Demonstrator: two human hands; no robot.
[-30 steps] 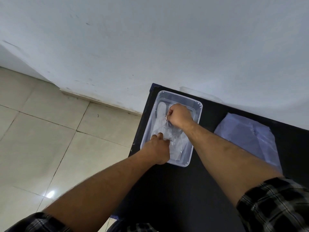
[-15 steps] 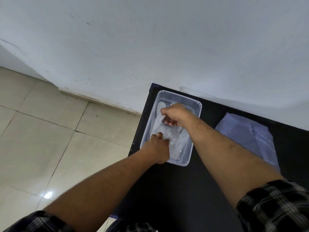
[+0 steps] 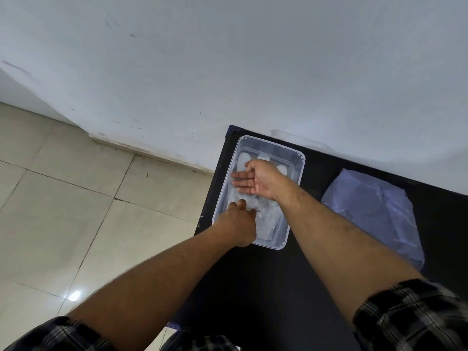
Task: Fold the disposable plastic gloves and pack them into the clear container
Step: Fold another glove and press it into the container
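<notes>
A clear rectangular container (image 3: 300, 158) stands at the far left corner of the black table (image 3: 266, 287). Crumpled transparent plastic gloves (image 3: 266, 219) lie inside it. My right hand (image 3: 258, 179) is spread flat over the gloves in the far half of the container, fingers pointing left. My left hand (image 3: 239, 222) reaches into the near half, its fingers pinched on the glove plastic. Glove fingertips (image 3: 244, 157) show pale at the far end.
A stack of bluish clear plastic gloves (image 3: 374, 211) lies on the table right of the container. The table's left edge drops to a tiled floor (image 3: 63, 198). A white wall (image 3: 228, 59) runs along the table's far side.
My right hand has opened from a fist to a flat palm and shifted slightly left over the gloves. My left hand has stayed at the near end of the container.
</notes>
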